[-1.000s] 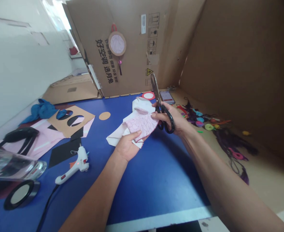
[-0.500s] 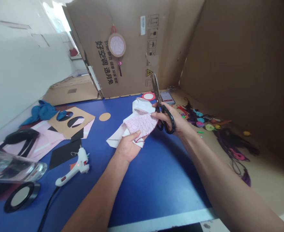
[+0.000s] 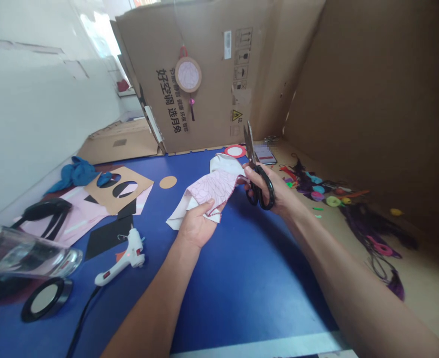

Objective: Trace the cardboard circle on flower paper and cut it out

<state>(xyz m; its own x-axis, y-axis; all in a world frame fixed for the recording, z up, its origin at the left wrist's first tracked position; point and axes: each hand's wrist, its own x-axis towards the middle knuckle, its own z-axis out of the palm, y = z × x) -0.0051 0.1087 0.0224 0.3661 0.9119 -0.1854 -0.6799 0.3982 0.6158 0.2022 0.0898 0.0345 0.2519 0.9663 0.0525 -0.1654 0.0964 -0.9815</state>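
Note:
My left hand (image 3: 199, 226) is closed on a pale pink cloth (image 3: 215, 186) with a fine line pattern and a dark red stitched edge. Its thumb lies on top, and folds of the white underside show at the left and far ends. Black-handled scissors (image 3: 250, 146) are held in my right hand (image 3: 272, 181), blades pointing up and away from me and almost together. The fingertips of that hand also meet the cloth's right edge. Both hands are above the blue tabletop (image 3: 223, 288).
At left lie a white glue gun (image 3: 126, 256), a clear glass (image 3: 29, 253), a card with round holes (image 3: 120, 191) and blue cloth (image 3: 77, 171). A cardboard box wall (image 3: 212, 114) stands behind. Tassels (image 3: 369, 226) and small coloured parts lie right, a phone (image 3: 266, 154) farther back.
The view has turned slightly, so the surroundings sit farther right. My right fingers have slid from the cloth's patterned face to its right edge. Both hands keep their holds.

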